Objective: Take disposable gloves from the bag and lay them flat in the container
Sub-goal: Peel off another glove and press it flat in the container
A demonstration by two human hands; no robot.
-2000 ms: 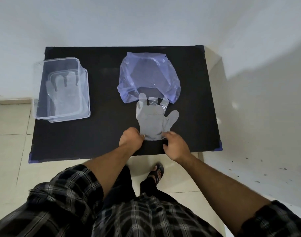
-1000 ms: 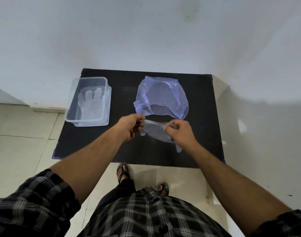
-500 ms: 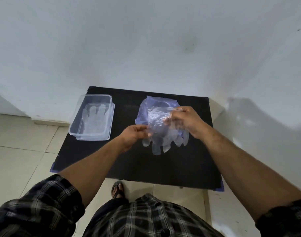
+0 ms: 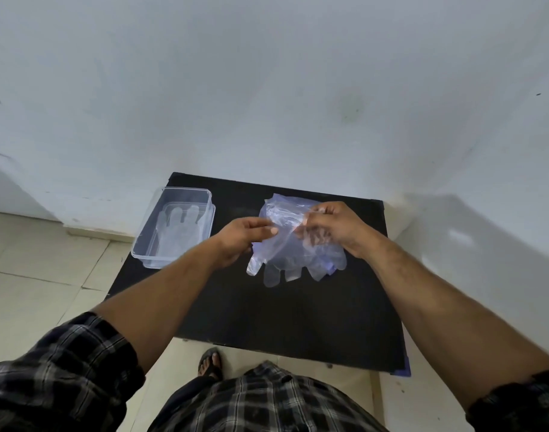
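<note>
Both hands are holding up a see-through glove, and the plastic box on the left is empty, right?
Not quite. The head view shows the plastic box already has a glove lying flat in it. Both the left hand and right hand do hold up a see-through glove.

A clear, faintly bluish glove [image 4: 290,260] hangs between the hands over a black table [image 4: 298,322], a clear container [image 4: 148,255] (holding a whitish glove [image 4: 176,235]) left of the left hand, black-and-grey checked sleeves [image 4: 64,375] below.
</note>
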